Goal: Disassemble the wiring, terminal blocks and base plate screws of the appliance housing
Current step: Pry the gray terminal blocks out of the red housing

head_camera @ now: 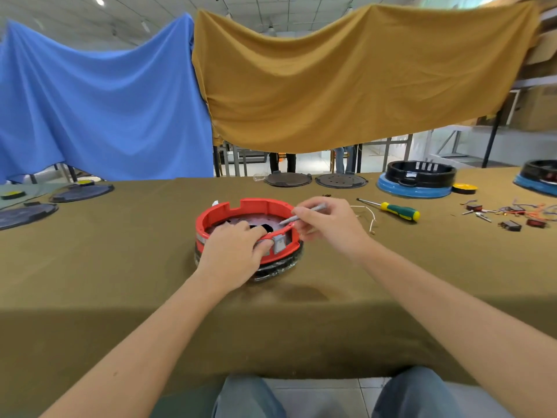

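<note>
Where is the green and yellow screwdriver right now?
The screwdriver lies unused on the olive tablecloth, right of the red housing, just beyond the right hand.

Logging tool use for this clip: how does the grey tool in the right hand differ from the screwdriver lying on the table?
The grey tool is plain grey and slim; the screwdriver has a thick green-and-yellow handle. The right hand pinches the grey tool, tip over the red housing; the screwdriver lies untouched on the table. Both are long and thin.
</note>
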A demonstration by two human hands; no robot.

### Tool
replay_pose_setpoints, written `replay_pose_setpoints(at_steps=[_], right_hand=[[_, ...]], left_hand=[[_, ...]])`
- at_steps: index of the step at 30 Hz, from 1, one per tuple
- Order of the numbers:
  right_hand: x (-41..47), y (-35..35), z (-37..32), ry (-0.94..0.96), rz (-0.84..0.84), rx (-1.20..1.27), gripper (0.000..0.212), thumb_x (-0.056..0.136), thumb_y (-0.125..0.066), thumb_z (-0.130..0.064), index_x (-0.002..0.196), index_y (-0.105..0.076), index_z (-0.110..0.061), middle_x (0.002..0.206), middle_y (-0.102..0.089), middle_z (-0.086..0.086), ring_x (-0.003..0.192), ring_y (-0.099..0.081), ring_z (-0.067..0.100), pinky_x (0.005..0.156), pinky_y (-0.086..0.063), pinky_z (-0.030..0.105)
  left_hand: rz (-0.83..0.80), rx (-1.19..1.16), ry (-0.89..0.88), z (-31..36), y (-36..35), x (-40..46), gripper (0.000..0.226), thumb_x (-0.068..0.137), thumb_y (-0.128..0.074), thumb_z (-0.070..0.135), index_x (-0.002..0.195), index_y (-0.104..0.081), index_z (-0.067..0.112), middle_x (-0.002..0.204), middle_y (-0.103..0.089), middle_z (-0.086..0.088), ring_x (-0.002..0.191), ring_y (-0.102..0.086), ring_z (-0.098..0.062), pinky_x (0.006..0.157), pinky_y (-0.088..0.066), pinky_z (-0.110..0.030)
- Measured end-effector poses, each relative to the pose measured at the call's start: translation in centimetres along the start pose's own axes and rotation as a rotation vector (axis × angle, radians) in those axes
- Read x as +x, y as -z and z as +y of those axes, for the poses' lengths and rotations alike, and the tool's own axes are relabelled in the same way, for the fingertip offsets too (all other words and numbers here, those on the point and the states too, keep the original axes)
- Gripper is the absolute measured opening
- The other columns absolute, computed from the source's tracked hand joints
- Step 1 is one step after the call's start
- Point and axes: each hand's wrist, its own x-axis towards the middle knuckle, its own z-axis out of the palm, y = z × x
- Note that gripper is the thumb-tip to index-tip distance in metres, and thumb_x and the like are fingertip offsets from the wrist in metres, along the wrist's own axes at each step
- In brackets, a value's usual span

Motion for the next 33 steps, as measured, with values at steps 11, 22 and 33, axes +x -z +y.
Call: replay_pose_setpoints(at_steps=[11, 22, 33], right_hand=[[-3.5, -3.3, 4.1, -0.132, 0.067, -0.086, 0.017, 0.099, -0.052, -0.009, 0.109, -0.066, -0.009, 0.070, -0.052, 0.002, 0.054, -0.052, 0.011, 0.055, -0.055, 0.030], [-4.5, -6.5, 4.6, -0.010, 0.105, -0.393, 0.019, 0.107, -0.039, -0.020, 0.118, -0.054, -0.018, 0.083, -0.055, -0.011, 0.072, -0.050, 0.006, 0.069, -0.044, 0.032], [-6.0, -9.0, 4.1, 0.056, 0.121, -0.522, 0.018, 0.109, -0.034, -0.023, 0.112, -0.050, -0.015, 0.101, -0.062, -0.001, 0.089, -0.060, 0.015, 0.076, -0.049, 0.031]], left_hand=[[-0.476, -0.361, 0.148, -1.1, 1.7, 3.9, 0.038, 0.099, -0.043, 0.050, 0.097, -0.064, 0.019, 0.081, -0.062, 0.001, 0.075, -0.055, -0.019, 0.064, -0.038, -0.033], [-0.526, -0.381, 0.164, -1.1, 1.1, 3.9, 0.036, 0.103, -0.034, 0.047, 0.081, -0.049, 0.023, 0.077, -0.054, 0.003, 0.071, -0.048, -0.015, 0.064, -0.035, -0.033], [-0.552, -0.400, 0.172, -1.2, 1.0, 4.1, 0.037, 0.104, -0.032, 0.046, 0.082, -0.048, 0.021, 0.080, -0.056, 0.001, 0.072, -0.049, -0.015, 0.066, -0.037, -0.033]])
